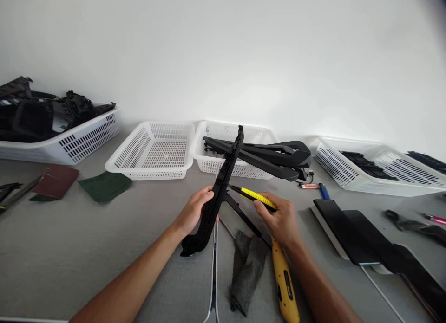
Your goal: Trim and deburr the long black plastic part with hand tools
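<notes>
My left hand (197, 207) is closed around a long black plastic trim piece (219, 188), which slants up and away over the table. In my right hand (278, 216) is a yellow and black utility knife (258, 197), its tip pointing left at the trim piece's edge. Whether the tip touches the plastic I cannot tell. Below my right hand lies a yellow-handled tool (286, 286), its front end partly hidden. A crumpled dark grey cloth (247, 267) lies to its left.
Behind the trim piece, a white basket (237, 169) holds several black trim parts (275, 158). Other white baskets (149, 172) line the wall. Red-brown sandpaper (57, 180) and a green sheet (105, 186) lie left; phones (344, 232) lie right.
</notes>
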Tool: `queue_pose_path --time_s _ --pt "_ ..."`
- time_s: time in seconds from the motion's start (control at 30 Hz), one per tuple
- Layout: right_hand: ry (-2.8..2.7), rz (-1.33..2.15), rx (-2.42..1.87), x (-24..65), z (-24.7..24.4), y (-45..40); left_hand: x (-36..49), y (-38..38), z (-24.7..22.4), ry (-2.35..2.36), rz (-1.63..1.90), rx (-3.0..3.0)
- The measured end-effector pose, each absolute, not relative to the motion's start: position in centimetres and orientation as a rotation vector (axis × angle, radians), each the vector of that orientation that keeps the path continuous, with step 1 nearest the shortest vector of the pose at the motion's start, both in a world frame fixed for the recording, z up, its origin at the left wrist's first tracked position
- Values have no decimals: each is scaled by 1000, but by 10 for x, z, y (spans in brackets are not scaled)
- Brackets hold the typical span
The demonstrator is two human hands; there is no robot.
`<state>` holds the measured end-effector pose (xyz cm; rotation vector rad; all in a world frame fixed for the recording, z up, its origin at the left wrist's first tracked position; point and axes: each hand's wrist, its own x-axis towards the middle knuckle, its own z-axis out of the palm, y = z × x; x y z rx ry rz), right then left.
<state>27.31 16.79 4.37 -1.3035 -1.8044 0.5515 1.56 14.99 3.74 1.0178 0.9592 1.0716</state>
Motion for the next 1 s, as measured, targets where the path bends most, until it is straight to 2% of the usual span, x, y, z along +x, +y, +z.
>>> queue_pose_path --time_s 1.0 --pt "-1803 659 -1259 269 47 168 15 145 42 1027 1009 987"
